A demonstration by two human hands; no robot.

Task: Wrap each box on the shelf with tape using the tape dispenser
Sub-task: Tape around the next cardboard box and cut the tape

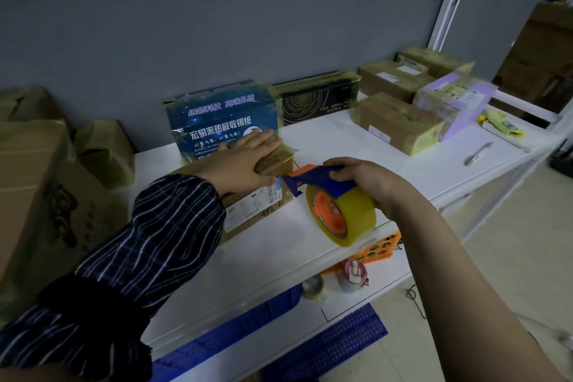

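A brown cardboard box (pixel 263 198) with a white label lies near the front of the white shelf (pixel 356 146). My left hand (pixel 245 158) presses flat on its top with straight fingers. My right hand (pixel 369 180) grips the blue and orange tape dispenser (pixel 313 178), which carries a yellowish tape roll (pixel 350 217). The dispenser's blade end sits against the box's right top edge. Behind stand a blue printed box (pixel 223 121) and a black box (pixel 316 99), both with tape on them.
Several taped brown boxes (pixel 400 124) and a pale purple box (pixel 455 99) fill the shelf's right end, beside a yellow packet (pixel 502 124) and a pen (pixel 477 153). Large cartons (pixel 34 195) stand at the left. Below hang blue crates (pixel 325 344), an orange basket (pixel 378 246) and a spare tape roll (pixel 313 287).
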